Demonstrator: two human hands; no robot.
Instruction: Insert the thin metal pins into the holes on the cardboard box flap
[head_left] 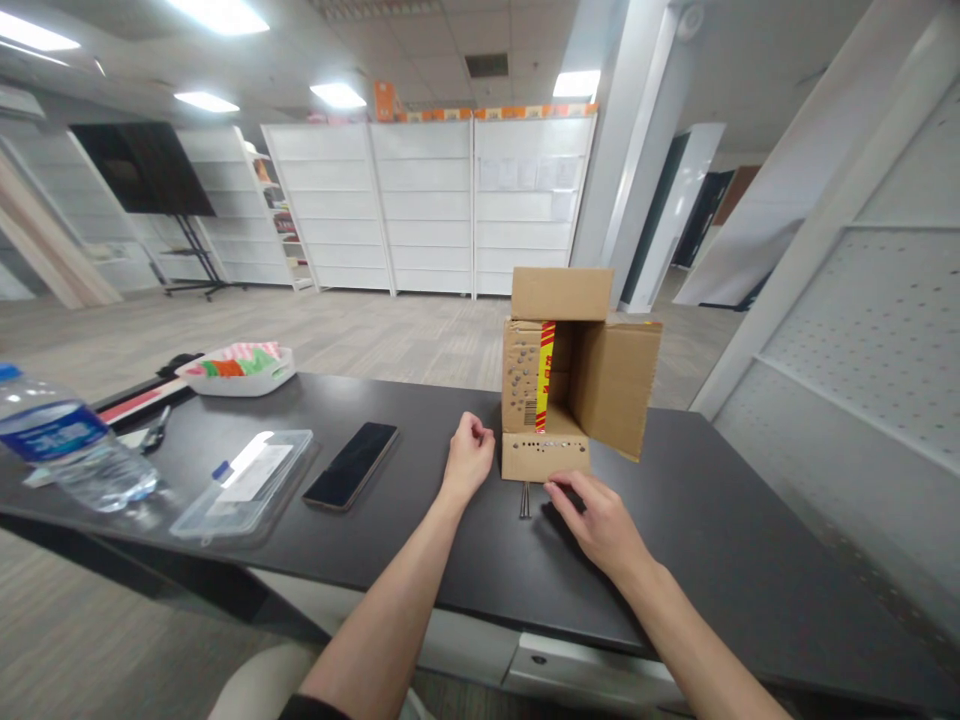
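Note:
A cardboard box (pixel 521 375) stands on the dark table with its opening facing me. Its flaps are spread, and the front flap (pixel 546 460) hangs low with a row of small holes and metal dots. Several screws (pixel 525 502) lie in front of that flap. My left hand (pixel 469 460) is closed beside the box's left side, fingers curled; whatever it may hold is hidden. Close to the flap's lower edge, just right of the screws, my right hand (pixel 596 515) has thumb and index fingertips together. Anything between those tips is too small to make out.
Left of my hands lie a phone (pixel 352 465) and a clear plastic case (pixel 244 485). Farther left are a water bottle (pixel 71 440) and a white basket (pixel 240 378) with colourful contents. A perforated panel (pixel 870 330) rises at the right.

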